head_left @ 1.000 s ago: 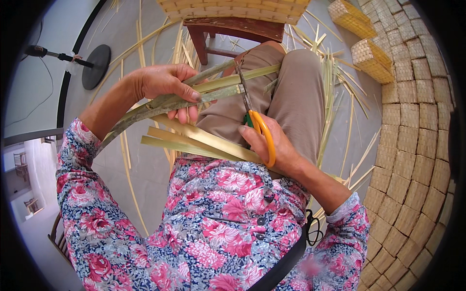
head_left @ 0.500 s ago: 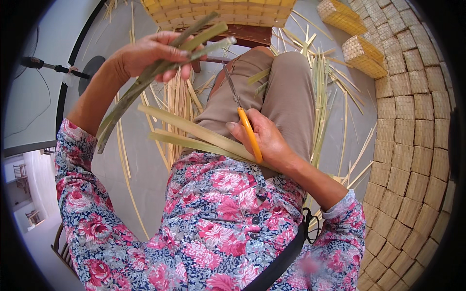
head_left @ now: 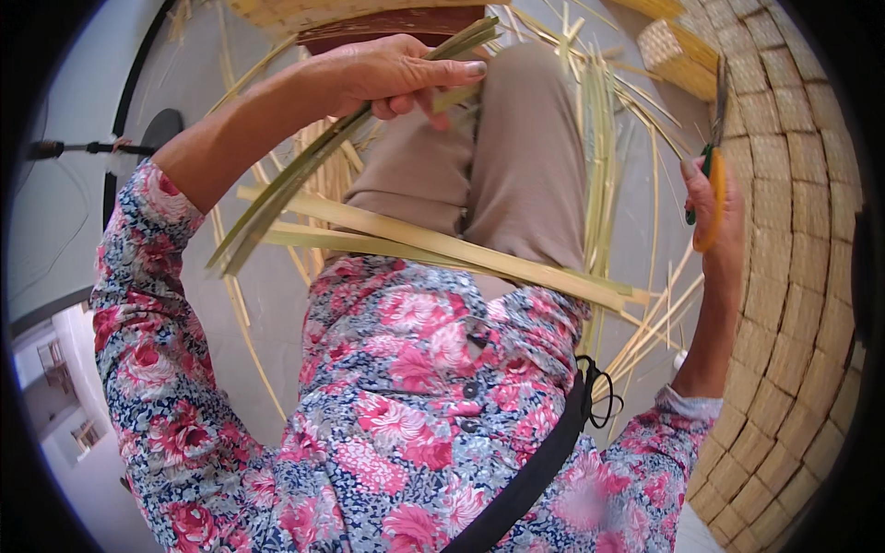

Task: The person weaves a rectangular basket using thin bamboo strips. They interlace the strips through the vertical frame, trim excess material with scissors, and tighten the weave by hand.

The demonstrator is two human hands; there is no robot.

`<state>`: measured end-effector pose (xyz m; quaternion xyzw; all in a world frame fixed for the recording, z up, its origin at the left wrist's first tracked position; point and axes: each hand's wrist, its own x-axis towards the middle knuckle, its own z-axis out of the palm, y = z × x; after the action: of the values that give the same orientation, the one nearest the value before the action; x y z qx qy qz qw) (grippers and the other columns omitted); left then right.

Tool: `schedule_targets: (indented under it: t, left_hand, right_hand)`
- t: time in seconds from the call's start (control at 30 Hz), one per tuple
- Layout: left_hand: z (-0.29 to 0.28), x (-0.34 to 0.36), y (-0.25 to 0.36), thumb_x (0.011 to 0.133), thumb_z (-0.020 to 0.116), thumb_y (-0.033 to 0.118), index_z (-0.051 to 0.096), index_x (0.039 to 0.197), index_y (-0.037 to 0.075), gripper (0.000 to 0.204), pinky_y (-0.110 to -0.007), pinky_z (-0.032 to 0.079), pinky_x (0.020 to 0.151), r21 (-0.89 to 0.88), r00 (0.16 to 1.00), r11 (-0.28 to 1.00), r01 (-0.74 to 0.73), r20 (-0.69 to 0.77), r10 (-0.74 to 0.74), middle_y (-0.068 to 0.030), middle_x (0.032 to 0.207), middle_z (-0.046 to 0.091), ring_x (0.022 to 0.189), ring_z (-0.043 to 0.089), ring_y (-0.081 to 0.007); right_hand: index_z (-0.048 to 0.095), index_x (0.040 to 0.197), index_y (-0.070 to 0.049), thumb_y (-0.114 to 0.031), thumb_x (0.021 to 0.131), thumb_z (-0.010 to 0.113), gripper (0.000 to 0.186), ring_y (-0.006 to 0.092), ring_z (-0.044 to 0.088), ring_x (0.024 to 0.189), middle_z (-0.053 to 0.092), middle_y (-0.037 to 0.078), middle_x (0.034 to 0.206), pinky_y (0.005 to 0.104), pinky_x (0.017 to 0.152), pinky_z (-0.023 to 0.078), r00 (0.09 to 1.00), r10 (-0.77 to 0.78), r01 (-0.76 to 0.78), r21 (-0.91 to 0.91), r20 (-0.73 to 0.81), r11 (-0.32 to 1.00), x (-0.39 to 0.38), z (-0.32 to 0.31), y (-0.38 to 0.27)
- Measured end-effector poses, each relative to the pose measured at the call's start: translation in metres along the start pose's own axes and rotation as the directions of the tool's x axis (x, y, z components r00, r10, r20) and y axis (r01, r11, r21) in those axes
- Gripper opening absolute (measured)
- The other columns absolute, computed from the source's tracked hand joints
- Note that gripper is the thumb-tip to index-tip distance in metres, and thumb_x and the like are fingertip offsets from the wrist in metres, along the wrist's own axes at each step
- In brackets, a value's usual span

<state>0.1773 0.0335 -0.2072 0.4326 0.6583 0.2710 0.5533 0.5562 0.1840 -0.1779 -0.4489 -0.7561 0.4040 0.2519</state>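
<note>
Left hand (head_left: 392, 76) is up over the knee at the person's left, fingers curled, thumb laid out straight toward the right. Grip is closed around a bundle of green strips (head_left: 309, 168). Bundle runs diagonally: short end past the thumb at upper right, long end hanging down-left, beside the lap. Exact strip count unclear, they overlap.

Right hand (head_left: 717, 207) is well apart, out to the right of the legs. Fingers wrapped around the scissors (head_left: 713, 189), orange and green handles, blades pointing up. Whether the blades are parted: unclear, seen nearly edge-on.

Pale strips (head_left: 442, 247) lie across the lap over the brown trousers (head_left: 535, 138), neither hand on them. More green strips (head_left: 599, 161) lie just right of the leg at the person's right, loose ones around on the grey floor (head_left: 636, 198).

Stacked woven baskets (head_left: 774, 276) fill the right side; a yellow basket (head_left: 678, 57) sits near them. Red-brown stool (head_left: 369, 26) beyond the knees, partly cut off by the top edge.
</note>
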Motion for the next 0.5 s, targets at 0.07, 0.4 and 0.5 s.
schedule_targets:
  t: [0.07, 0.4, 0.5]
  left_hand:
    - [0.008, 0.006, 0.014, 0.093, 0.067, 0.043, 0.066, 0.101, 0.002, 0.042, -0.019, 0.023, 0.036, 0.044, 0.997, 0.998, 0.046, 0.065, -0.049, -0.0071, 0.067, 0.066, 0.040, 0.036, -0.0003]
    - [0.010, -0.012, 0.003, 0.090, 0.060, 0.015, 0.063, 0.102, 0.002, 0.017, -0.020, 0.022, 0.036, 0.050, 0.995, 0.996, 0.080, -0.069, -0.076, -0.0053, 0.068, 0.064, 0.042, 0.034, -0.0015]
    - [-0.018, -0.023, 0.005, 0.092, 0.060, 0.019, 0.066, 0.107, 0.000, 0.025, -0.020, 0.022, 0.037, 0.138, 1.000, 0.990, 0.029, -0.003, -0.029, -0.0028, 0.065, 0.062, 0.043, 0.035, -0.0015]
  right_hand:
    - [0.055, 0.090, -0.005, -0.039, 0.087, 0.074, 0.039, 0.0140, 0.050, 0.065, 0.054, 0.003, 0.073, 0.0317, 0.058, 0.042, 0.996, -0.061, 0.037, -0.298, -0.070, 0.954, -0.001, -0.046, 0.122]
    - [0.065, 0.110, -0.002, -0.021, 0.083, 0.065, 0.034, 0.0400, 0.066, 0.099, 0.070, 0.022, 0.099, 0.0473, 0.083, 0.053, 0.919, 0.394, -0.365, -0.431, -0.024, 0.825, -0.156, 0.103, 0.420]
    - [0.067, 0.115, -0.007, -0.017, 0.084, 0.062, 0.033, 0.0422, 0.062, 0.106, 0.068, 0.021, 0.108, 0.0472, 0.088, 0.052, 0.934, 0.357, -0.325, -0.490, -0.030, 0.809, -0.166, 0.144, 0.431]
